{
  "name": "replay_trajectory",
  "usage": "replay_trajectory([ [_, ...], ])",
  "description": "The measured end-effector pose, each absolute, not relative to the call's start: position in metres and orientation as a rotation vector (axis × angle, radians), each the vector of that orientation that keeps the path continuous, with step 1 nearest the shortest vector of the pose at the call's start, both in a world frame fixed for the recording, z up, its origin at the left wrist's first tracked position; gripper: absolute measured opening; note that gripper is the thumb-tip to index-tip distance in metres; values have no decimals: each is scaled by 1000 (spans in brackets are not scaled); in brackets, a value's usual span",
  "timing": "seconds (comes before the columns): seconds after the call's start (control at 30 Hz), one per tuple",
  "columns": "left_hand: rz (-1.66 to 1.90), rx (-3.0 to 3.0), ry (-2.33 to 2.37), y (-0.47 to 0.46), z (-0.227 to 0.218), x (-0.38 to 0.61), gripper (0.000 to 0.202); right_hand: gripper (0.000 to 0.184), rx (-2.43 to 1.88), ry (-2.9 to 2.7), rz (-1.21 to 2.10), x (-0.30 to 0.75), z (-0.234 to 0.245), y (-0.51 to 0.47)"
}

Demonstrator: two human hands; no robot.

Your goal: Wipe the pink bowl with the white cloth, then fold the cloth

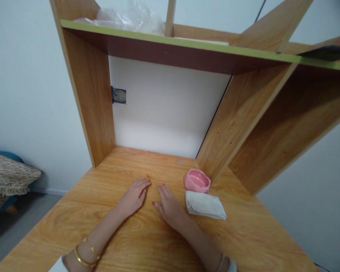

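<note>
My left hand (134, 197) lies palm down on the wooden desk (136, 245), its fingers stretched out and holding nothing. Beside it, a small gap apart, my right hand (170, 207) also rests flat with the thumb spread from the fingers. To the right of that hand is a folded whitish cloth (205, 205), not touched by it. Just behind the cloth stands a pink ashtray (193, 185) with notches in its rim, close to the upright wooden panel.
A shelf (170, 37) with a green edge spans above the desk, bearing a clear plastic bag (130, 17). Wooden side panels (87, 94) and a divider (243, 117) frame the white back wall. An uncovered socket box (119, 96) sits there. A fringed blanket (11, 173) drapes over blue furniture at left.
</note>
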State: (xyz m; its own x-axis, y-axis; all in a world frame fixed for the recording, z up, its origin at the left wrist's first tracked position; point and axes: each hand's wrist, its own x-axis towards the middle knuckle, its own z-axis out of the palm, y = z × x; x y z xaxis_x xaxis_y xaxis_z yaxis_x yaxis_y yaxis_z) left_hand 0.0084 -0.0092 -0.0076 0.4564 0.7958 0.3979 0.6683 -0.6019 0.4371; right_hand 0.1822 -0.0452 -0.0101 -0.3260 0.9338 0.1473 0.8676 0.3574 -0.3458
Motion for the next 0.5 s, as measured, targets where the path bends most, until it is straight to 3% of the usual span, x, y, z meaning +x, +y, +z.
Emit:
replay_trajectory([
  [0.23,623,2569,1321,-7,-19,10,43,60,-1559,-2311,313,188,-19,-47],
  [0.5,387,2599,1323,-12,-17,11,51,53,-1574,-2319,335,189,-17,-47],
])
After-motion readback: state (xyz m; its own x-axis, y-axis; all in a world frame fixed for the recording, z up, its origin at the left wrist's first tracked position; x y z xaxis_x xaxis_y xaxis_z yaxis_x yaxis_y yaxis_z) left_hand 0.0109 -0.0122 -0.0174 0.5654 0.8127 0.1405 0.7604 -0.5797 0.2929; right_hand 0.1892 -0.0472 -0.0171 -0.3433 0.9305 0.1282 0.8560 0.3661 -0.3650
